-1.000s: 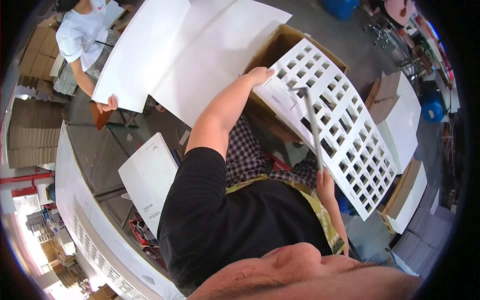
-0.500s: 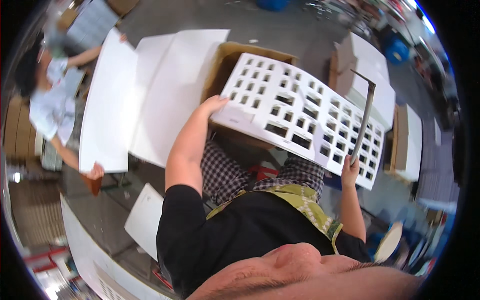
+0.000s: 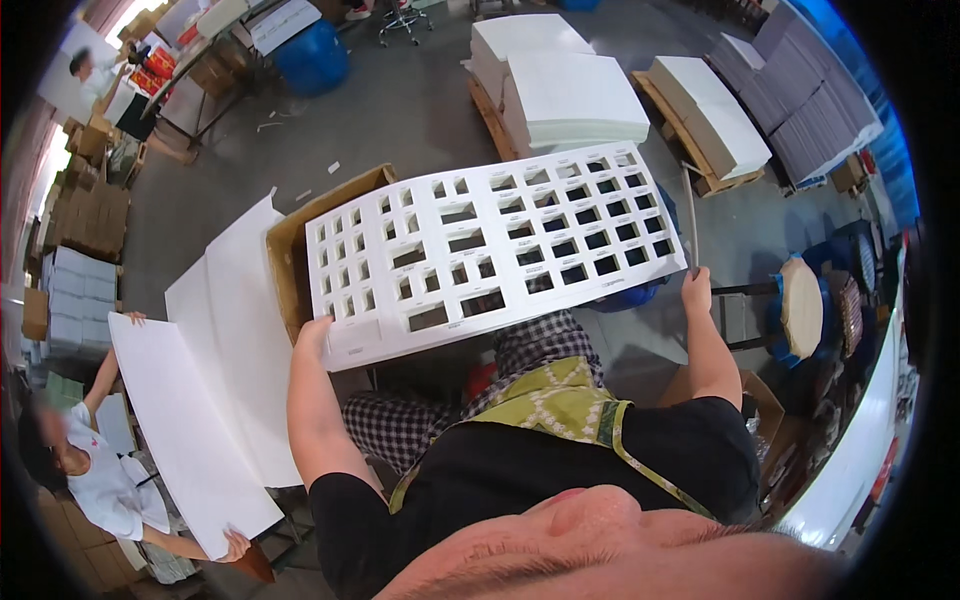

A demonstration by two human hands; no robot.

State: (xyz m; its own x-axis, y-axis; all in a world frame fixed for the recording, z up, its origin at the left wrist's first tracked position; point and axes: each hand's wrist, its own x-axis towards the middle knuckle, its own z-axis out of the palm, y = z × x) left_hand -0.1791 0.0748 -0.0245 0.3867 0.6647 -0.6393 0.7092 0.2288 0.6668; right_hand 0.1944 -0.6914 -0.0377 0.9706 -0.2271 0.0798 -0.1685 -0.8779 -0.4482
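Observation:
A large white board (image 3: 385, 345) with rows of rectangular cut-outs lies tilted in front of me, over an open brown carton (image 3: 285, 262). My left hand (image 3: 314, 340) is closed on its near left corner, the thumb on top and the other fingers hidden beneath. At the board's right end, my right hand (image 3: 697, 288) is closed around the lower end of a thin grey metal rod (image 3: 689, 215). The rod stands up beside the board's edge, apart from the cut-outs. I cannot tell whether the right hand also touches the board.
At the left a co-worker (image 3: 110, 480) holds a white sheet (image 3: 190, 430) next to another white sheet (image 3: 250, 350) beside the carton. Stacks of white board (image 3: 575, 95) and a pallet stack (image 3: 710, 110) stand beyond. A round stool (image 3: 800, 308) is at the right.
My view has turned to the right, so everything sits further left. The rod has gone from over the board's right part to beside its right edge. My left hand stays at the board's corner.

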